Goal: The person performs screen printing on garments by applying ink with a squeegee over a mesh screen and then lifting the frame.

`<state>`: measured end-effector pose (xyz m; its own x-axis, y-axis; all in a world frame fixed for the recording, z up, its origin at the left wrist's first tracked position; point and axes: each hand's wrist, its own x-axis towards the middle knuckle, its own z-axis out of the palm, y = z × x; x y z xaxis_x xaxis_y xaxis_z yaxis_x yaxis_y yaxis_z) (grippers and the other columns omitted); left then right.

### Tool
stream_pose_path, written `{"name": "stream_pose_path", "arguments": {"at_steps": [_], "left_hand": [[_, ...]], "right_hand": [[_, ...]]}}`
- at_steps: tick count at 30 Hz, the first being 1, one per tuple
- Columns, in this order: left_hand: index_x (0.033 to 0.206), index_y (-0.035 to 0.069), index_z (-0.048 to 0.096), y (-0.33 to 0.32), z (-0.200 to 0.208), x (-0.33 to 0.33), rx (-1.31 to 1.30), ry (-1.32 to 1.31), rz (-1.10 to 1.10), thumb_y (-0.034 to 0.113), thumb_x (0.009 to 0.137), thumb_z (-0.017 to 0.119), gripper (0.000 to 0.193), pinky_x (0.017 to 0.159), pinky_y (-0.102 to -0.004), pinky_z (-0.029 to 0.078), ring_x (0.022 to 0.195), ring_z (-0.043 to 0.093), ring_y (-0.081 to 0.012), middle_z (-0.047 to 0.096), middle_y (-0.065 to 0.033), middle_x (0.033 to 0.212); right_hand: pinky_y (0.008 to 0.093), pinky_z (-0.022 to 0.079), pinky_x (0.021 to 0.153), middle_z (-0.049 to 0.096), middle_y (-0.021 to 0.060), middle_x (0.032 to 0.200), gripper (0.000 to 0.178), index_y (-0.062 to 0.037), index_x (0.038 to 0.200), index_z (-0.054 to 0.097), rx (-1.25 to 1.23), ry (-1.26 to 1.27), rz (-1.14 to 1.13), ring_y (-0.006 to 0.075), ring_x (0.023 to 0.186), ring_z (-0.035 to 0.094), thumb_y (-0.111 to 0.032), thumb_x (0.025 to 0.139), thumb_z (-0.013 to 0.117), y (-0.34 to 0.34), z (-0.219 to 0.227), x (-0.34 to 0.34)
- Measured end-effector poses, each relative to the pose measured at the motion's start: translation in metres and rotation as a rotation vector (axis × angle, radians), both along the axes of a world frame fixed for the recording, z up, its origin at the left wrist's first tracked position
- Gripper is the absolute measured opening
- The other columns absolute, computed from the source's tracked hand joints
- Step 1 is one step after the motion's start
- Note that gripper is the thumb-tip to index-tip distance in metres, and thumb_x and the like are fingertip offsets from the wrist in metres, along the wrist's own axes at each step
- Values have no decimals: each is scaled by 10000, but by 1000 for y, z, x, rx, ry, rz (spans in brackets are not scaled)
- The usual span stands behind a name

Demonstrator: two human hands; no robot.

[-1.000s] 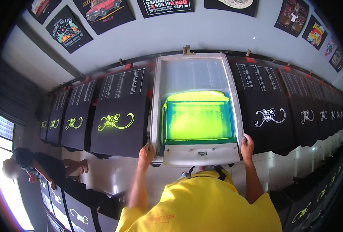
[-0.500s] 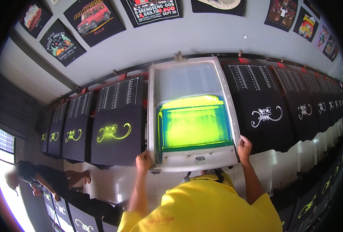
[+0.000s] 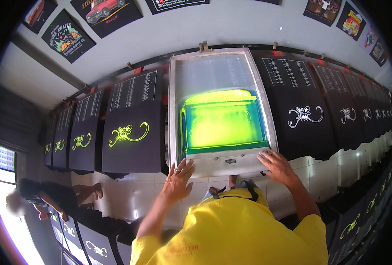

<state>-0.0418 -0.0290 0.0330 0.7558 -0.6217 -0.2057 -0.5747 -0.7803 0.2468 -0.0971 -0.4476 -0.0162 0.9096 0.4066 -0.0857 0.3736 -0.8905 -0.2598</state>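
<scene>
A screen-printing frame (image 3: 213,168) lies over a station straight ahead of me. Bright yellow-green ink (image 3: 218,128) covers much of the mesh's nearer half, with a thick band along the far side of the green stencil area. My left hand (image 3: 177,180) rests at the frame's near left corner, fingers spread over its edge. At the near right corner, my right hand (image 3: 279,167) lies with fingers stretched out on the frame's board. Neither hand is wrapped round anything. Whatever lies beneath the frame is hidden.
Black shirts with yellow-green prints (image 3: 129,134) line the left side of the row; shirts with white prints (image 3: 305,115) continue on the right. A rail (image 3: 231,46) runs behind them. Another person (image 3: 50,194) bends over more black shirts (image 3: 94,236) at lower left.
Both hands have gone from closed on the frame's near side edges to open, laid on its near corners. The whole row sits higher in the picture.
</scene>
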Motion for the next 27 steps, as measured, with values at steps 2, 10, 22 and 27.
{"name": "stream_pose_path", "arguments": {"at_steps": [2, 10, 22, 27], "left_hand": [[1334, -10, 494, -8, 0, 6, -40, -75, -34, 74, 733, 610, 618, 1163, -482, 278, 1378, 363, -335, 431, -149, 1444], [919, -5, 637, -31, -23, 73, -82, -147, 42, -12, 678, 566, 251, 779, -415, 559, 900, 659, -362, 668, -185, 931], [959, 43, 607, -31, -10, 54, -68, -189, 142, -23, 689, 600, 278, 716, -394, 580, 890, 678, -304, 667, -128, 963], [999, 29, 668, -21, -44, 48, -219, -370, 82, -48, 639, 626, 371, 758, -359, 592, 948, 696, -282, 690, -118, 1070]], "right_hand": [[427, 382, 1104, 509, 78, 1399, 772, -116, 1420, 476, -45, 67, 31, 293, 1294, 466, -275, 731, 786, -5, -1, 13], [438, 519, 854, 644, 152, 1019, 339, -8, 985, 641, 60, -130, -73, 331, 967, 624, -125, 679, 731, -2, -1, 61], [427, 515, 819, 613, 126, 966, 268, -29, 902, 589, 136, -169, -149, 316, 922, 614, -89, 670, 710, 14, 11, 34], [401, 525, 860, 628, 148, 1045, 256, -22, 933, 620, 115, -361, -162, 319, 1000, 623, -14, 678, 650, 18, -25, 21]]}}
